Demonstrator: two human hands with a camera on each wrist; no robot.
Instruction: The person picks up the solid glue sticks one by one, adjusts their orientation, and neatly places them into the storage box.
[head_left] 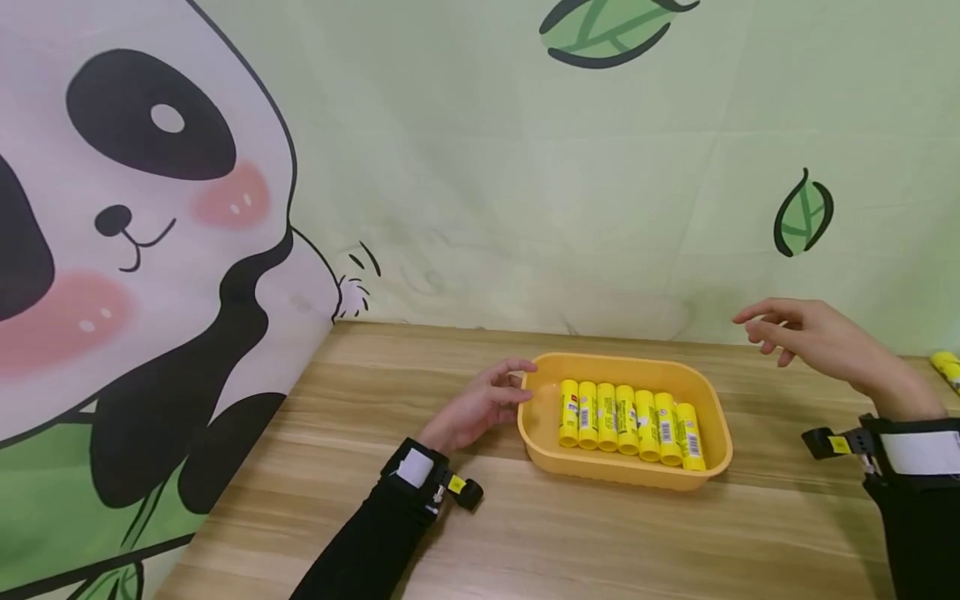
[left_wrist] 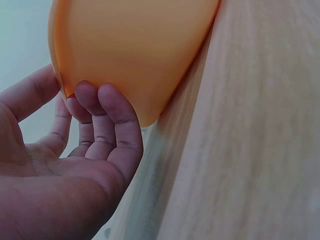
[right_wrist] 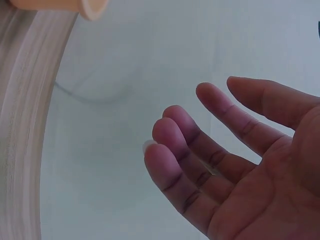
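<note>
A yellow-orange plastic basket [head_left: 622,477] stands on the table, with several yellow glue sticks [head_left: 606,417] lying side by side in a row inside. At the basket's left end, my left hand [head_left: 480,404] holds the rim. In the left wrist view, the thumb and a finger reach the rim while the other fingers [left_wrist: 120,107] curl against the outer wall. My right hand [head_left: 821,337] hovers beyond the basket's right end, fingers loosely bent and nothing in them. The right wrist view shows that bare palm [right_wrist: 260,200] too, with a basket corner [right_wrist: 92,6] at the top left.
More yellow sticks [head_left: 947,367] lie at the far right edge of the head view. A green cloth backdrop [head_left: 480,208] with leaves and a panda [head_left: 165,250] rises behind and left of the wood-grain table [head_left: 600,550]. Both wrists wear black camera straps.
</note>
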